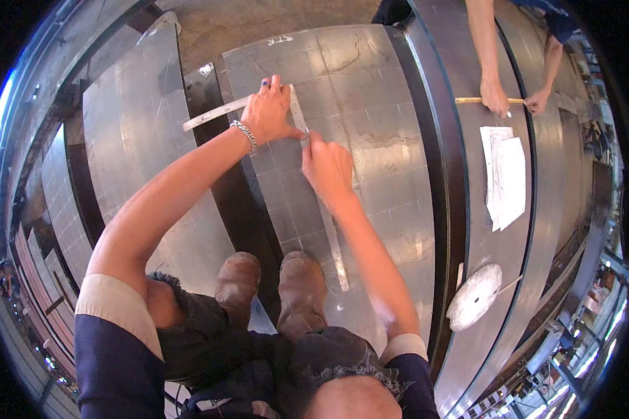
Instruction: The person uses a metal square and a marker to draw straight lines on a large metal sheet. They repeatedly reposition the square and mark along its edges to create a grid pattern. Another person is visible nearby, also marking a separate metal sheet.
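Note:
A metal framing square point(333, 244) lies on a grey steel plate point(398, 223), its short leg reaching left over a dark gap. My left hand point(269, 112) presses on the square close to its corner, fingers stretched out and thumb extended toward the long leg. Just right of that thumb, my right hand point(327, 166) is closed in a pinch beside the long leg's right edge. Whatever sits between its fingertips is too small or hidden to name. Thin pale lines cross the plate in a grid.
My brown boots point(302, 286) stand near the square's lower end. A dark beam point(433, 105) runs along the plate's right side. Beyond it, another person's hands point(495, 96) hold a yellow tape measure point(468, 100). Papers point(504, 178) and a pale disc point(475, 297) lie nearby.

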`<state>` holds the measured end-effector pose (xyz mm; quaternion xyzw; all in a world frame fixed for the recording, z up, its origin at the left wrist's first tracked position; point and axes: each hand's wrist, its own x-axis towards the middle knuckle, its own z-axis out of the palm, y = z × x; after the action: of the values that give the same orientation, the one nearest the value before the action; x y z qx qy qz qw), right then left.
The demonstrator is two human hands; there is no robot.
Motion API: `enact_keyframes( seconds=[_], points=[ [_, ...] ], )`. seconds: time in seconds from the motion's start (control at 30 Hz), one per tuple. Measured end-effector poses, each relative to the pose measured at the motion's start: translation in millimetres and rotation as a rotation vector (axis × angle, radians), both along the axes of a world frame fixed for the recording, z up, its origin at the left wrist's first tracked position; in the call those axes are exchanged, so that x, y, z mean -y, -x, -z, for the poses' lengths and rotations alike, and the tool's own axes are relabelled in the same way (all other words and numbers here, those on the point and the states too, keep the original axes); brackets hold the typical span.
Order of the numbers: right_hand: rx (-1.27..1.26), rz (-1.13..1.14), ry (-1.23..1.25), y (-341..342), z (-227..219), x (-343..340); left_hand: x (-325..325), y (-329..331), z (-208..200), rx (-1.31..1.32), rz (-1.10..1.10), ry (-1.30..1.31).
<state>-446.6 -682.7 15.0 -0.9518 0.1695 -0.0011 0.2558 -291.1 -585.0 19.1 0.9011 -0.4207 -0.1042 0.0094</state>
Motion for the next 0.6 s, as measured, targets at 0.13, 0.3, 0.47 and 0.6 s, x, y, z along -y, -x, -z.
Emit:
enact_keyframes(
  seconds=[0.13, 0.3, 0.47, 0.6],
  points=[
    [-0.159, -0.036, -0.122, 92.2, -14.4, -11.0, -2.2, -3.9, -9.5, -0.081, -0.014, -0.118],
    [-0.523, -0.122, -0.077, 188.2, -48.7, -17.7, -1.4, -5.6, -9.5, -0.063, -0.014, -0.11],
    [-0.279, 0.091, -0.017, 190.8, -71.8, -5.1, 3.2, 0.3, 2.2, -0.031, 0.001, -0.057],
    [-0.11, 0.354, -0.433, 174.4, -98.4, 3.2, -5.3, -4.4, 1.4, 0.025, -0.024, -0.076]
  ],
)
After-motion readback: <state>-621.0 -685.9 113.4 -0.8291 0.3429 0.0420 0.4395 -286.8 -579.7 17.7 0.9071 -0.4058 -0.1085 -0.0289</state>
